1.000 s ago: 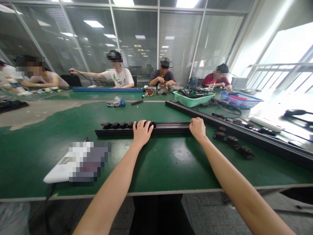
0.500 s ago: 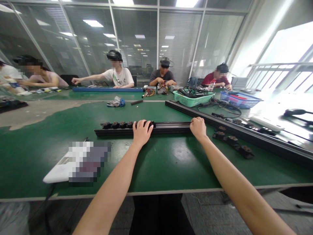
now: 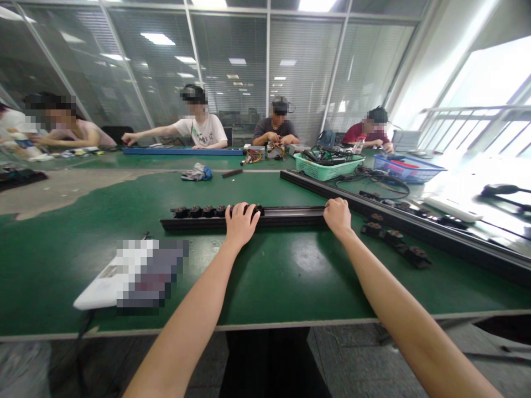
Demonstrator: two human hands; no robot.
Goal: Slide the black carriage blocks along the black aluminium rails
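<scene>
Rail of black metal (image 3: 282, 219) lies on the green worktop (image 3: 286, 276), each grip closed on it: left hand (image 3: 243, 224) at the end of a row of round fittings (image 3: 194, 211) covering one half, right hand (image 3: 337, 216) on the bare half. Loose fittings (image 3: 394, 237) lie right of the rail.

Single head-worn view, facing forward and down onto hands (image 3: 243, 224) (image 3: 338, 216)
</scene>
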